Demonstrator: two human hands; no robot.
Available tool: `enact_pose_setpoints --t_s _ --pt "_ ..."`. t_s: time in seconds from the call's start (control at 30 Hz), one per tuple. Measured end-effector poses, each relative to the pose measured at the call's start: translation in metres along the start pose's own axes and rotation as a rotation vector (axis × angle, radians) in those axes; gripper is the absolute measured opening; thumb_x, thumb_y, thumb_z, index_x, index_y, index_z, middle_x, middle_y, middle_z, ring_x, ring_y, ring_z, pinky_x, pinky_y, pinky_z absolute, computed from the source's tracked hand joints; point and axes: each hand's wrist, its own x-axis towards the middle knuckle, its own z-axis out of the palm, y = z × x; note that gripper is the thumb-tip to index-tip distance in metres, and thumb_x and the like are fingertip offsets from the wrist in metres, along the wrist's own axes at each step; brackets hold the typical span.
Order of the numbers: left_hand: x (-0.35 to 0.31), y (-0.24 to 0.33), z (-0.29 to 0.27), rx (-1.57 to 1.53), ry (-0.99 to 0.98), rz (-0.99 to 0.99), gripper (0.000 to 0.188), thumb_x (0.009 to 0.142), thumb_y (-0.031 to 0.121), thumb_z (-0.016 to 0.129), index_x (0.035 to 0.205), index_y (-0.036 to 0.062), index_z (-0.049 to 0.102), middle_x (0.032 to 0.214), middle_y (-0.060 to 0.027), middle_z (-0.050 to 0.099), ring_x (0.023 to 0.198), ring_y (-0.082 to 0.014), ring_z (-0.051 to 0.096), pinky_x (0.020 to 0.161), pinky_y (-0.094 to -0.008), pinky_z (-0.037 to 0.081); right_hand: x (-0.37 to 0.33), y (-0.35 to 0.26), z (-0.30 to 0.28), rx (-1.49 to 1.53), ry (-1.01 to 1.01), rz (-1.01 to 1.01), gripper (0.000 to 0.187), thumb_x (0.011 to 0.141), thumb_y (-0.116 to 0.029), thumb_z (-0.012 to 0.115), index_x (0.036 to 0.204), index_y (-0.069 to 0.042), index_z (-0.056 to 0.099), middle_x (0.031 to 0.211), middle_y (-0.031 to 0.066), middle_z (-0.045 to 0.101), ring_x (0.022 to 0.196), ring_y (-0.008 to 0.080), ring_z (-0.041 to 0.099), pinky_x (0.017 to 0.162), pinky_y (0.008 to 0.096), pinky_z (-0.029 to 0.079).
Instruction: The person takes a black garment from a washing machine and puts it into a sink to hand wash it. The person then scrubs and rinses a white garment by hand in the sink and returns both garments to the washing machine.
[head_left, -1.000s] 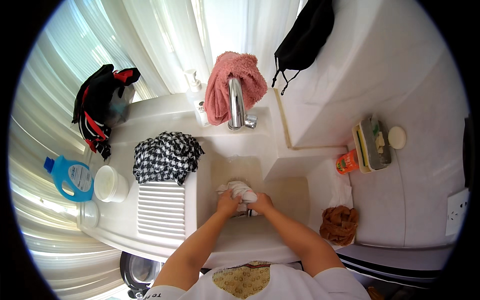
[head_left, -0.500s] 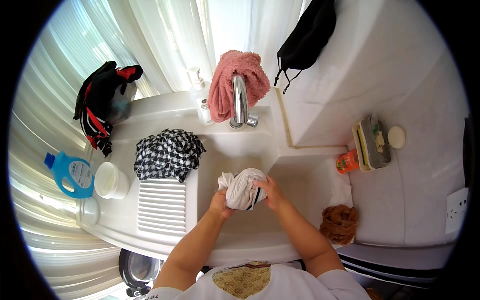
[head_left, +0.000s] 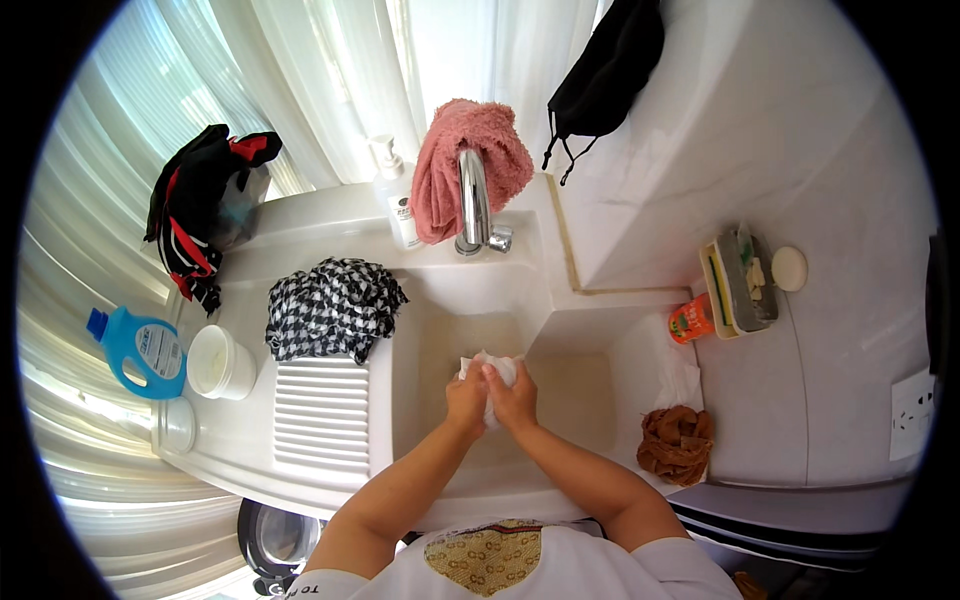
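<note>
Over the basin of the white sink (head_left: 590,480), both my hands squeeze a bunched white cloth (head_left: 492,372). My left hand (head_left: 466,397) is closed round one side of it and my right hand (head_left: 514,397) round the other, the two pressed close together. Most of the cloth is hidden by my fingers; a little shows above and between them. Ahead of my hands rises the chrome faucet (head_left: 474,195), with a pink towel (head_left: 430,190) draped behind it. To the left, a black-and-white houndstooth cloth (head_left: 335,308) lies bunched at the top of the ribbed washboard (head_left: 320,415).
On the left stand a white tub (head_left: 221,362) and a blue detergent bottle (head_left: 140,355). A white pump bottle (head_left: 397,200) is beside the faucet. At right, a brown cloth (head_left: 677,444) sits on the sink's rim, near an orange container (head_left: 690,320) and a caddy (head_left: 740,285).
My hands have come closer together and squeezed the white cloth into a much smaller bundle. It was a wider, looser bunch held between them before.
</note>
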Motion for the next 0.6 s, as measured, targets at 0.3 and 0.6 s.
enact_pose_setpoints --t_s 0.3,0.6 --pt "0.008 -0.01 -0.016 0.382 0.085 0.13 0.032 0.083 0.028 0.06 0.089 -0.0037 0.062 0.08 -0.0085 0.062 0.076 -0.0176 0.059 0.066 -0.0346 0.049 0.011 0.023 -0.002 -0.108 -0.016 -0.031 0.033 0.082 -0.029 0.062 0.096 0.001 0.058 0.081 0.0187 0.064 0.076 0.028 0.063 0.069 0.0368 0.048" --pt "0.066 0.02 -0.082 1.093 0.283 0.415 0.05 0.077 0.03 0.068 0.117 0.0049 0.052 0.12 -0.0223 0.048 0.106 -0.0369 0.052 0.087 -0.0406 0.044 0.053 0.066 -0.067 -0.517 0.044 -0.009 0.026 0.069 -0.025 0.07 0.076 -0.005 0.055 0.075 0.013 0.061 0.069 0.0292 0.058 0.063 0.0389 0.046"
